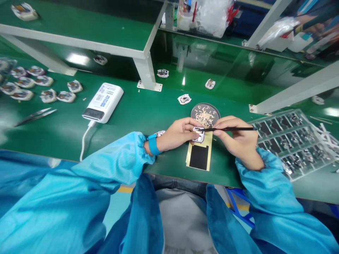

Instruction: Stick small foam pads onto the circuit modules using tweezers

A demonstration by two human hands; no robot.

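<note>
Left hand (177, 134) closes on a small white-and-silver electronic module (198, 135), steadying it over a yellow backing sheet (200, 151); right hand (235, 139) grips a slim black pointed tool (230, 129), tip at the module for precise control.

We count one left hand (178, 135), one right hand (238, 143), one power bank (103, 102), one tweezers (35, 116), one mesh tray (205, 113), and nine modules (43, 80) at far left.
</note>
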